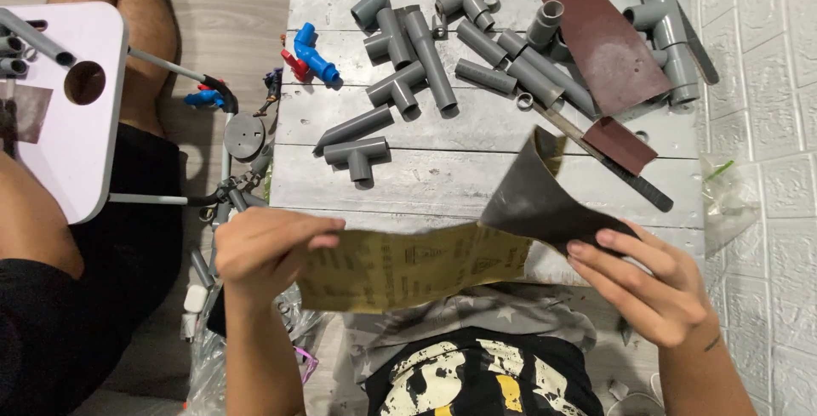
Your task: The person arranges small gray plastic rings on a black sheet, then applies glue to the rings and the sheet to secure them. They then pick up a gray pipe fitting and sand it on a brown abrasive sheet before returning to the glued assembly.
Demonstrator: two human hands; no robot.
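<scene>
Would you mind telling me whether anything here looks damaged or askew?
The sandpaper sheet held between the left hand and right hand is folded over at its right end, showing its dark abrasive face. Otherwise nothing stands out.

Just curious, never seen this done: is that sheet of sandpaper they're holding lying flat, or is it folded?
Partly folded. The sandpaper sheet shows its tan backing at the left hand, while by the right hand it turns up, showing the dark grit side.

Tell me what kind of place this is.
Probably a home hobby workspace on the floor, not a proper shop. A low whitewashed wooden table holds grey PVC pipe fittings, and both hands, left hand and right hand, hold a sandpaper sheet.
</scene>
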